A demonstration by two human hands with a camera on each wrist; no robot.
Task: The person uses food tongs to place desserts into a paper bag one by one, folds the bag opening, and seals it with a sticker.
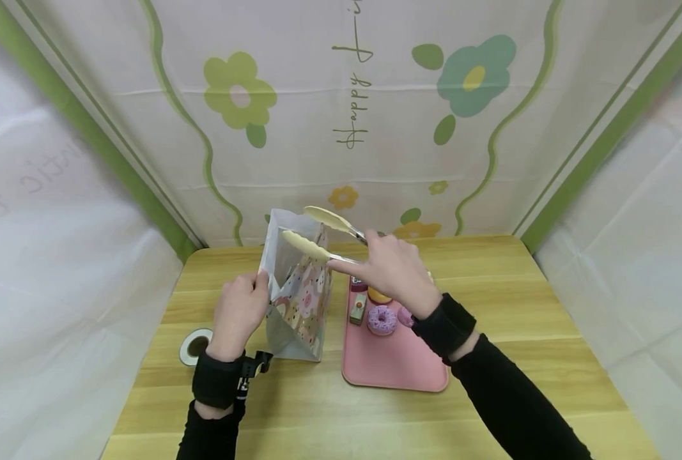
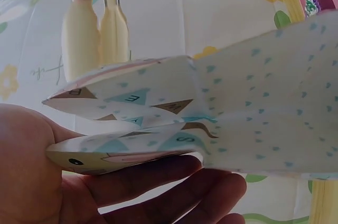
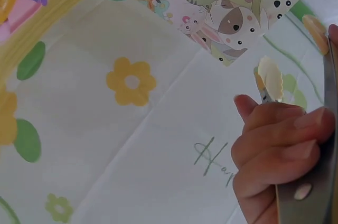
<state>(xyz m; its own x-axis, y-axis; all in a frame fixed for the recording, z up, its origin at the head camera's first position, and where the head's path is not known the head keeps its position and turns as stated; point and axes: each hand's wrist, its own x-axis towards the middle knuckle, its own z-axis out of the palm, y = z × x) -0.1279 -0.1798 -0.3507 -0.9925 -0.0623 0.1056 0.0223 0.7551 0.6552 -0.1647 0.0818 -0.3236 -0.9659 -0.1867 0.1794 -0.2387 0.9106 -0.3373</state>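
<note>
A paper bag (image 1: 309,306) with a cartoon animal print stands upright on the table, its mouth partly spread. My left hand (image 1: 239,314) grips the bag's left top edge, the fingers along the outside in the left wrist view. In my right hand (image 1: 395,271) is a pair of metal tongs with cream scalloped tips (image 1: 306,245). The tongs' arms are spread, with nothing between the tips, which overlap the bag's mouth in the head view. Seen from the right wrist, my right fingers (image 3: 274,155) curl round the metal tongs.
Right of the bag lies a pink tray (image 1: 395,370) holding a purple sprinkled donut (image 1: 381,320), a small cake slice (image 1: 358,308) and other toy-like sweets, partly hidden by my right hand. A white roll (image 1: 186,350) sits left of my left wrist. Printed cloth walls (image 1: 341,166) enclose the wooden table (image 1: 294,409).
</note>
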